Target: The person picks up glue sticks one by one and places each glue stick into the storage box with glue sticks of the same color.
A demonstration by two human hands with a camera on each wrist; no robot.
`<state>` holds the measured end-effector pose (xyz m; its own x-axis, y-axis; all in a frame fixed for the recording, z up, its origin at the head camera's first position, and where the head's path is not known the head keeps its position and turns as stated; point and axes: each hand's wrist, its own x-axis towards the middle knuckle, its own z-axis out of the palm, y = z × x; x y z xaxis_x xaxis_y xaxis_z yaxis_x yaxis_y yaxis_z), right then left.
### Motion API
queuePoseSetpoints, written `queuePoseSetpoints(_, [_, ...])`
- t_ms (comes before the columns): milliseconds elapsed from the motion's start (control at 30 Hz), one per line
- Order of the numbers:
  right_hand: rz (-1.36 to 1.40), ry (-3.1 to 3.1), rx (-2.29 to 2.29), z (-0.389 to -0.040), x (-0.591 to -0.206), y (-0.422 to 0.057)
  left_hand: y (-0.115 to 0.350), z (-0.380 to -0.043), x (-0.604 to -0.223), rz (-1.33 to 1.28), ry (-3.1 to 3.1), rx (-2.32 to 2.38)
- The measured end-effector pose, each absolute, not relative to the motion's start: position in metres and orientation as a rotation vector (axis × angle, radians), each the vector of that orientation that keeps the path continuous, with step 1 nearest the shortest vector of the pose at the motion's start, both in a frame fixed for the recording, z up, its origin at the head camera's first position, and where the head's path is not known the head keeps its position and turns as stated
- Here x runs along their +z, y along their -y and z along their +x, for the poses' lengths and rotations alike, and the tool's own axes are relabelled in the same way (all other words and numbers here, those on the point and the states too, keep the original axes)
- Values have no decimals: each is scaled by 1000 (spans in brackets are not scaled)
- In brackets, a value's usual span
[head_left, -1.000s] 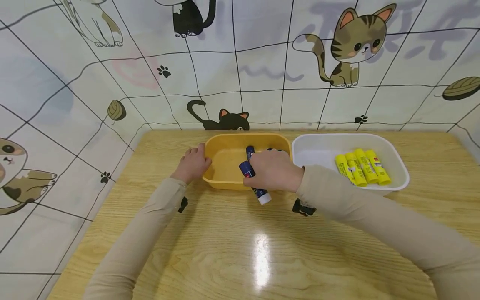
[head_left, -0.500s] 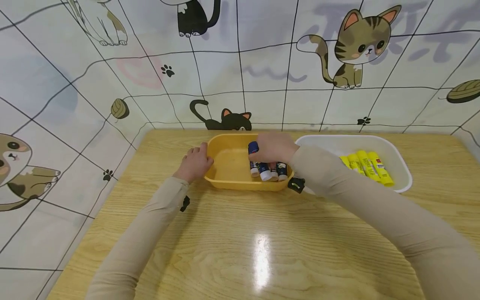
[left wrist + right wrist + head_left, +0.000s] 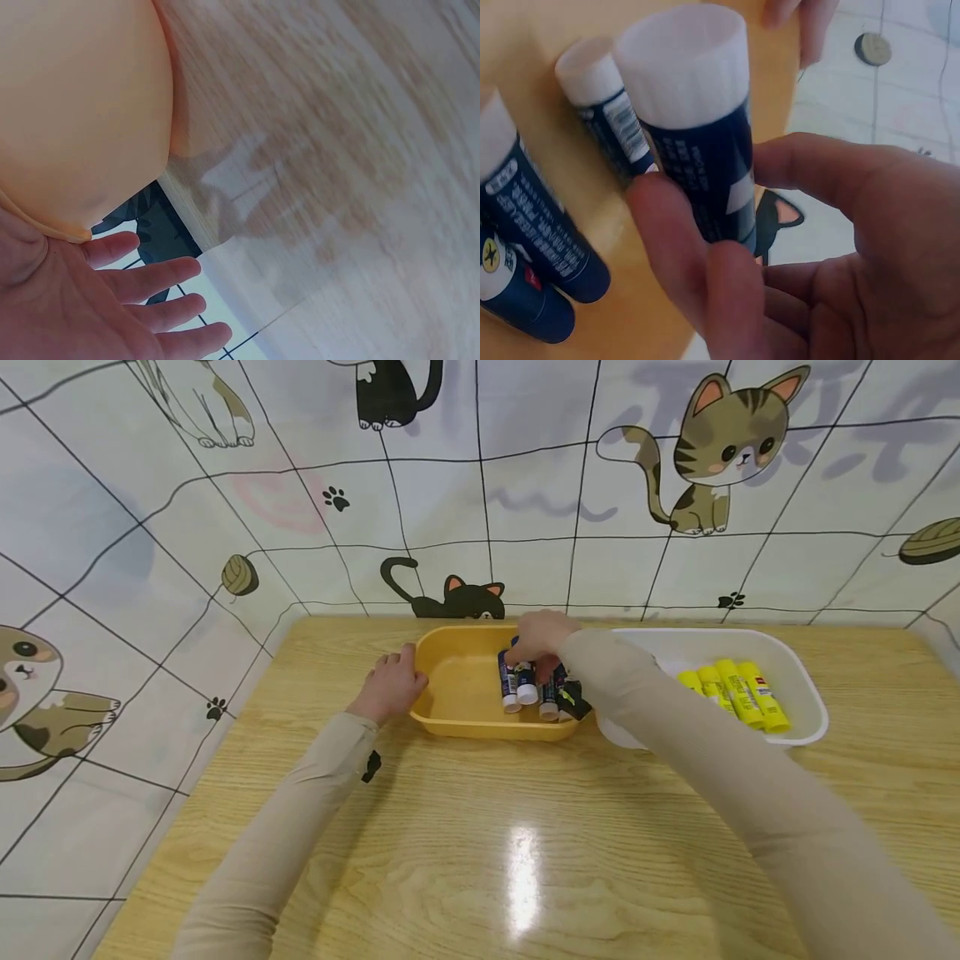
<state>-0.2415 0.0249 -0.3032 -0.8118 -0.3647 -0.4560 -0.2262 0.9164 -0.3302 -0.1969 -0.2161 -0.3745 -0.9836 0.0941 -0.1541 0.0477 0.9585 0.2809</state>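
My right hand [image 3: 543, 639] pinches a dark blue glue stick [image 3: 697, 112] with a white end between fingers and thumb, inside the yellow-orange basket [image 3: 465, 727]. In the head view the held stick slants under the fingertips, its white end toward me. Just left of it lies another blue glue stick [image 3: 611, 120]. Two more glue sticks [image 3: 540, 217] lie on its other side, partly covered by the wrist strap in the head view. My left hand [image 3: 390, 685] rests at the basket's left rim, its four fingers [image 3: 150, 279] straight along the outside and its thumb over the rim.
To the right stands a white basket [image 3: 810, 718] with several yellow glue sticks [image 3: 738, 693], partly behind my right sleeve [image 3: 712, 760]. Both baskets sit near the back of the wooden table [image 3: 450, 843], against a wall covering [image 3: 525, 510] printed with cats.
My right hand has carried the blue glue stick from over the basket's front rim back into it, then shifted it beside the others. The left hand stays at the rim.
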Motion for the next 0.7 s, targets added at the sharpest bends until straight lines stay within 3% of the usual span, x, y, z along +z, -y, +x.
queuePoseSetpoints(300, [-293, -2464, -319, -261, -322, -20, 215, -198, -374, 128, -2935, 427])
queuePoseSetpoints(700, [-301, -2451, -258, -261, -331, -11, 215, -198, -375, 120, -2935, 433])
